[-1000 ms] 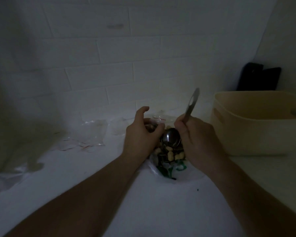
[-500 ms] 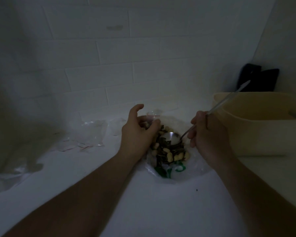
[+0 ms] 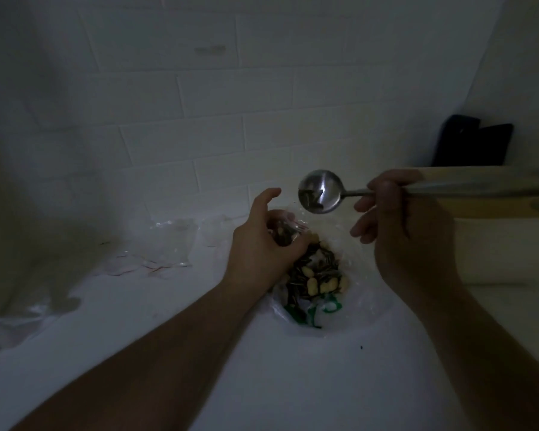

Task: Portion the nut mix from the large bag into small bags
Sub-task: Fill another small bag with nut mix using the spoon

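Seeds ride in my spoon (image 3: 321, 191), gripped by my right hand (image 3: 399, 231) above the large bag (image 3: 311, 275); my left hand (image 3: 262, 244) holds the small bag (image 3: 285, 233) open, awaiting the tip.

A right hand (image 3: 405, 231) holds a spoon (image 3: 321, 191) above and behind the large bag (image 3: 316, 284) of nut mix on the table (image 3: 262, 384). Left of the spoon's bowl and lower, the left hand (image 3: 262, 244) grips a small bag (image 3: 285, 233). Further left lie empty bags (image 3: 165, 244); right of the grip stands a bin (image 3: 495, 225), a dark object (image 3: 472, 144) behind it.
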Demonstrator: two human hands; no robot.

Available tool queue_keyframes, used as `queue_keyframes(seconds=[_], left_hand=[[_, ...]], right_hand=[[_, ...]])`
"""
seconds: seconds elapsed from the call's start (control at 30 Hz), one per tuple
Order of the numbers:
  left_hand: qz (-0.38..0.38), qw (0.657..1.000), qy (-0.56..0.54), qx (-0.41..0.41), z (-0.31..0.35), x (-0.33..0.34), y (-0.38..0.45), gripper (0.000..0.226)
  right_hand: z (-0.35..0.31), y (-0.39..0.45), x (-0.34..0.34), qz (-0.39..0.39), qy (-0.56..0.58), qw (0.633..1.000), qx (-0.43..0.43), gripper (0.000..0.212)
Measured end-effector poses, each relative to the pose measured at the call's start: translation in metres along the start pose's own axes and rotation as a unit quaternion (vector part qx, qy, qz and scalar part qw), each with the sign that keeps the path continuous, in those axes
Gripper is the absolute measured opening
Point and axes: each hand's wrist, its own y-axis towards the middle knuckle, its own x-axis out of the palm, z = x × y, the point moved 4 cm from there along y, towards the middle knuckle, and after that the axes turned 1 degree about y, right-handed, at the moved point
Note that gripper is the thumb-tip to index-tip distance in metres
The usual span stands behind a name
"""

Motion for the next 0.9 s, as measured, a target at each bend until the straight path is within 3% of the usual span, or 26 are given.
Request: queue_keyframes(seconds=[0.27, 0.53, 0.7, 0.8, 0.9], left_hand=[[0.021, 1.0, 0.017, 0.004, -0.001, 0.0, 0.0, 0.086], [0.025, 1.0, -0.017, -0.003, 0.003, -0.002, -0.001, 0.079], [0.079, 0.984, -0.137, -0.078, -0.002, -0.015, 0.003, 0.058], [0.087, 0.974, -0.182, -0.105, -0.006, -0.022, 0.011, 0.049], [0.077, 0.959, -0.237, -0.137, -0.011, -0.024, 0.015, 0.041]], right_hand=[[0.001, -0.015, 0.024, -0.112, -0.113, 0.984, -0.081, 0.025], [0.004, -0.016, 0.024, -0.115, -0.089, 0.983, -0.114, 0.042], [0.013, -0.01, 0.012, -0.109, -0.07, 0.985, -0.116, 0.041], [0.021, -0.009, 0.011, -0.164, -0.085, 0.974, -0.128, 0.03], [0.027, -0.019, 0.022, -0.28, -0.078, 0.943, -0.163, 0.022]])
